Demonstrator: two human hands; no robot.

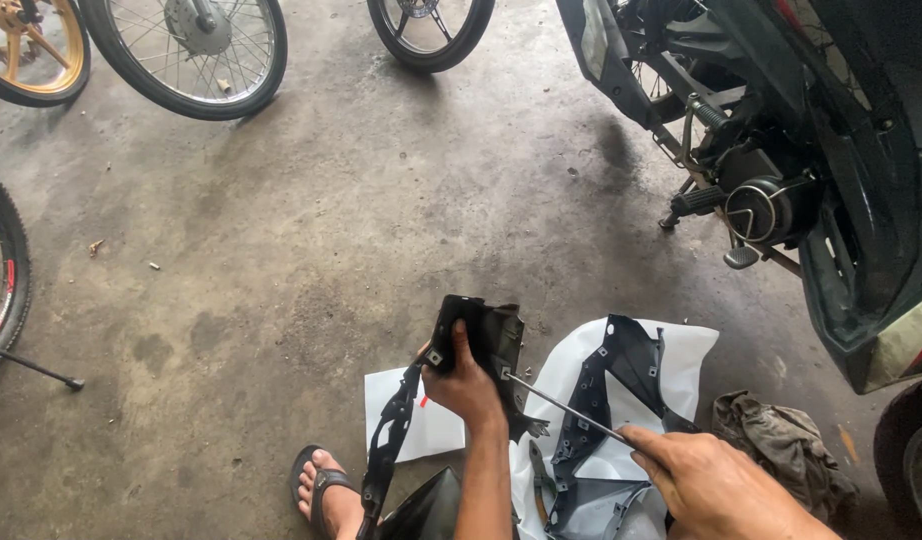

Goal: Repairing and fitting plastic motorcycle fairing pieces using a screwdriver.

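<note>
My left hand (468, 385) grips a black plastic motorcycle cover piece (481, 335) and holds it upright above the floor. My right hand (703, 484) holds a long screwdriver (561, 405), whose tip touches the edge of the black piece near a screw point. A long black strip of the same panel (391, 440) hangs down toward my sandalled foot (324, 490).
A white and dark grey fairing panel (621, 390) lies on the concrete floor under my hands, with pliers (539, 480) on it. A dirty rag (781, 445) lies to the right. A motorcycle (781, 150) stands at right; several wheels (186, 50) stand at top left.
</note>
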